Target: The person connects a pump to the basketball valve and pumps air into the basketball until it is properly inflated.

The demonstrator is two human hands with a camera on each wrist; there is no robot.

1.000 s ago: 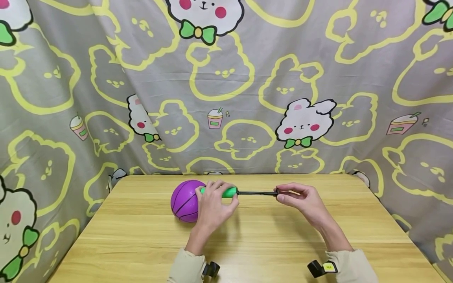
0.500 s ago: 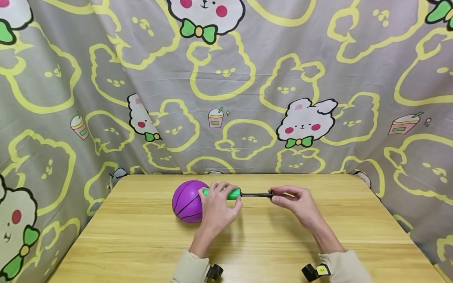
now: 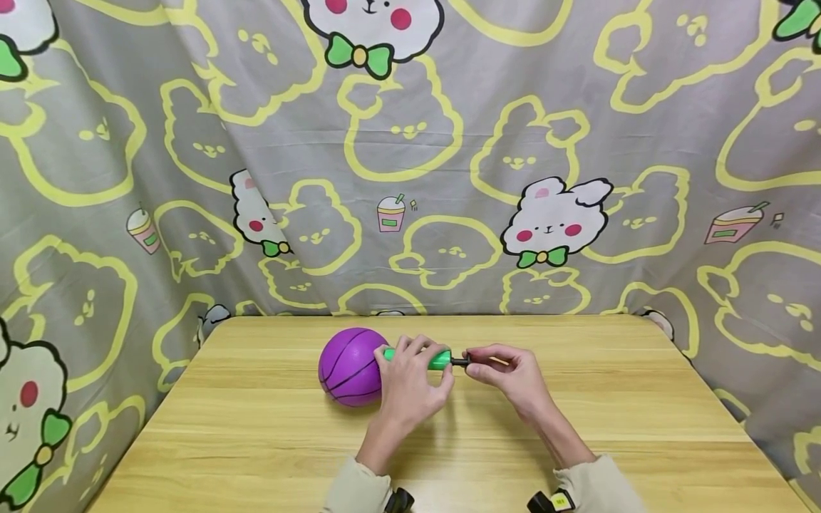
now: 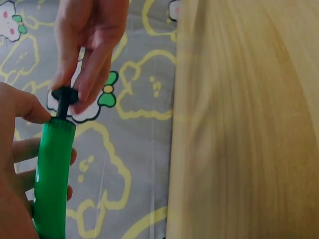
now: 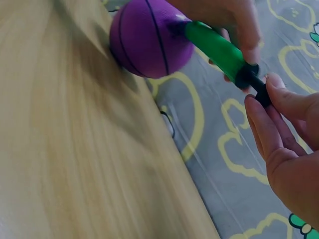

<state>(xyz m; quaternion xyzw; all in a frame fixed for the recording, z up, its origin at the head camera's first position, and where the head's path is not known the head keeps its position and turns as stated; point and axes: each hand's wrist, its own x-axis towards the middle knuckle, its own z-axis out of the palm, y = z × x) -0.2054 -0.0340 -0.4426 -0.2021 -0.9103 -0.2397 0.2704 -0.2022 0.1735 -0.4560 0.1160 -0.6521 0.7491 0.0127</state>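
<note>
A purple ball (image 3: 351,367) with black seam lines sits on the table, left of both hands. My left hand (image 3: 410,388) grips the green barrel of a hand pump (image 4: 54,174), its fingers curled over the top and thumb near the rod end. The pump's black tip end meets the ball (image 5: 149,37) in the right wrist view. With thumb and fingertips, my right hand (image 3: 513,377) pinches the black handle at the end of the pump rod. Only a short length of rod shows between barrel and handle.
The wooden table (image 3: 256,442) reaches back to a grey curtain (image 3: 436,157) printed with yellow outlines and white bunnies. Black wrist cameras are strapped at both sleeves (image 3: 596,484).
My right hand has moved left, pushing the pump rod most of the way into the barrel. The ball, the pump and my left hand have shifted slightly right.
</note>
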